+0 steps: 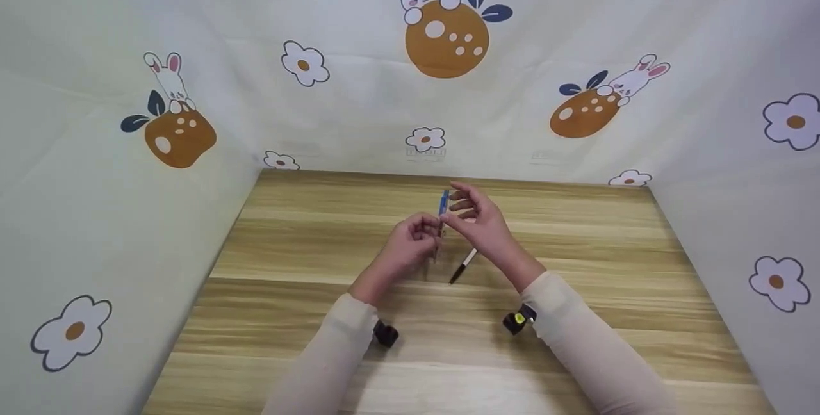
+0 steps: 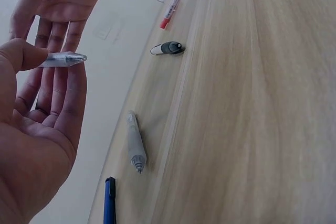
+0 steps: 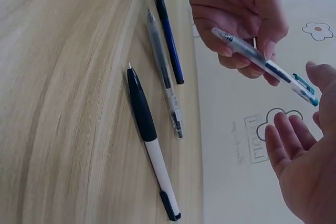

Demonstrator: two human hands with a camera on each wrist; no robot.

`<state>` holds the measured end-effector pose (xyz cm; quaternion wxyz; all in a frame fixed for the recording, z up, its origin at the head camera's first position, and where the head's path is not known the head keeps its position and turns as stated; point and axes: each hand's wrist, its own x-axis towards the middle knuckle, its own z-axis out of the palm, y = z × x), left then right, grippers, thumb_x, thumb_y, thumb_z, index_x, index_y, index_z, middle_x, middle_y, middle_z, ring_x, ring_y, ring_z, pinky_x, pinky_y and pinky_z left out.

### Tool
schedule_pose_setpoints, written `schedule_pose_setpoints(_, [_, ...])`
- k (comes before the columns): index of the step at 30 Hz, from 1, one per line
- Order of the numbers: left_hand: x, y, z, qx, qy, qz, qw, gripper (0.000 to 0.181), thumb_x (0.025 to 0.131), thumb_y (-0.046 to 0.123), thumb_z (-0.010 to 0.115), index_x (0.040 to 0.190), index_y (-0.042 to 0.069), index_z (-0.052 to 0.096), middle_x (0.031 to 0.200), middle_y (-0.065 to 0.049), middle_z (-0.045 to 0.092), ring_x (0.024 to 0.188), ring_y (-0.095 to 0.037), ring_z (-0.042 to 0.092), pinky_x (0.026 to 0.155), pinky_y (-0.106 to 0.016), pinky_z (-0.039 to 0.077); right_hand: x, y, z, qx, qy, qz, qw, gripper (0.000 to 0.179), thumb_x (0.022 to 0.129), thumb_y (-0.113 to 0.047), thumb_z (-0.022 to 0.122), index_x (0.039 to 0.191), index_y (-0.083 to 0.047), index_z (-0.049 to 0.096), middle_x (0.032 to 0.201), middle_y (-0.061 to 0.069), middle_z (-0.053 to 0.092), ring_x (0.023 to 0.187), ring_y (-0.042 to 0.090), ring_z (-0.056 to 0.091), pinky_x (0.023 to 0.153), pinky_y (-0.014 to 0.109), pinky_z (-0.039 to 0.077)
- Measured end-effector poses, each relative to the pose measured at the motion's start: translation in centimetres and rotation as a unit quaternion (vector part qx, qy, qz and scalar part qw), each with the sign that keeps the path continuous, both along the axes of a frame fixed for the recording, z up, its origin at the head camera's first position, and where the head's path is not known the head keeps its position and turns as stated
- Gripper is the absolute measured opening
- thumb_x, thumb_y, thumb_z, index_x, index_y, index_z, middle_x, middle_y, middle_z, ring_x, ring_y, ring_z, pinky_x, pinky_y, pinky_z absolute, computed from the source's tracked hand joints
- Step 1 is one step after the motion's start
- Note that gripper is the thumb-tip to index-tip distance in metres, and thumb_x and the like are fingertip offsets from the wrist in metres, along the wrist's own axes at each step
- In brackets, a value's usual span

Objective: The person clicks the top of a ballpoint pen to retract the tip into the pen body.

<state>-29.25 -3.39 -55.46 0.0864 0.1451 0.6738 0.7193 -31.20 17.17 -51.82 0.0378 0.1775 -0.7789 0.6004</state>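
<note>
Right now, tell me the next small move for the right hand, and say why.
The right hand should probably curl its fingers lightly round the teal end of the pen: the left hand pinches the pen near its middle, the teal end points toward the right hand, and those fingers are not yet curled round it.

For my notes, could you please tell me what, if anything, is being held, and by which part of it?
A clear pen is held around its middle, pinched by the left grip.
</note>
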Motion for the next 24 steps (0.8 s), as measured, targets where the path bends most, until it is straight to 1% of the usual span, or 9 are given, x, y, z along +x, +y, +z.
schedule_pose_setpoints(4, [-0.1,-0.3,0.1,-0.016,-0.009,0.004,0.9998,0.032,0.093,-0.008,0.065,0.126,-0.009,0.066,0.106,-0.009,0.069,0.092,-0.015,0.067,0.073,-0.027,0.060,-0.2,0.1,-0.3,0.026,0.018,-0.002,0.9995,0.067,0.098,-0.019,0.087,0.157,-0.008,0.057,0.140,0.016,0.064,0.125,0.035,0.065,0.106,0.052,0.054])
schedule_pose_setpoints(9, [-0.2,-0.8,0.2,-0.034,-0.004,0.008,0.9994,0.032,0.095,-0.007,0.065,0.126,-0.011,0.065,0.111,-0.022,0.069,0.091,-0.016,0.066,0.072,-0.026,0.058,-0.3,0.1,-0.5,0.052,0.027,0.001,0.9983,0.073,0.098,-0.025,0.087,0.161,-0.010,0.053,0.149,0.012,0.061,0.133,0.034,0.061,0.110,0.057,0.050])
schedule_pose_setpoints(11, [-0.3,-1.0,0.1,-0.040,0.000,0.013,0.9991,0.030,0.095,-0.007,0.066,0.125,-0.012,0.065,0.110,-0.023,0.069,0.090,-0.017,0.065,0.072,-0.026,0.057,-0.5,0.1,-0.6,0.061,0.029,0.003,0.9977,0.075,0.098,-0.027,0.088,0.162,-0.011,0.052,0.152,0.012,0.059,0.135,0.034,0.059,0.112,0.058,0.048])
schedule_pose_setpoints(14, [-0.4,-1.5,0.0,-0.048,0.006,0.021,0.9986,0.029,0.095,-0.007,0.067,0.123,-0.012,0.067,0.105,-0.016,0.069,0.090,-0.017,0.065,0.074,-0.025,0.057,-0.7,0.0,-0.8,0.074,0.029,0.007,0.9968,0.078,0.098,-0.029,0.088,0.164,-0.013,0.050,0.156,0.010,0.057,0.137,0.031,0.057,0.113,0.057,0.047])
schedule_pose_setpoints(18, [-0.5,-2.3,-0.1,-0.064,0.012,0.035,0.9973,0.026,0.094,-0.006,0.068,0.120,-0.007,0.070,0.101,-0.007,0.068,0.090,-0.017,0.065,0.075,-0.025,0.056,-0.8,-0.3,-1.0,0.086,0.025,0.013,0.9959,0.082,0.097,-0.032,0.089,0.165,-0.015,0.048,0.159,0.009,0.054,0.140,0.031,0.054,0.116,0.058,0.045])
schedule_pose_setpoints(21, [-0.5,-2.9,-0.1,-0.079,0.017,0.045,0.9957,0.025,0.094,-0.005,0.069,0.119,-0.003,0.071,0.101,-0.006,0.068,0.090,-0.018,0.064,0.074,-0.025,0.055,-1.0,-0.5,-1.2,0.086,0.024,0.016,0.9959,0.085,0.095,-0.032,0.090,0.166,-0.013,0.047,0.161,0.011,0.053,0.142,0.033,0.053,0.118,0.062,0.044])
schedule_pose_setpoints(24, [-0.6,-3.5,-0.1,-0.091,0.025,0.057,0.9939,0.023,0.094,-0.005,0.069,0.117,-0.002,0.071,0.100,-0.006,0.068,0.091,-0.018,0.063,0.075,-0.026,0.054,-1.1,-0.7,-1.3,0.087,0.025,0.018,0.9957,0.086,0.095,-0.032,0.091,0.166,-0.013,0.046,0.162,0.011,0.052,0.142,0.033,0.053,0.118,0.063,0.043])
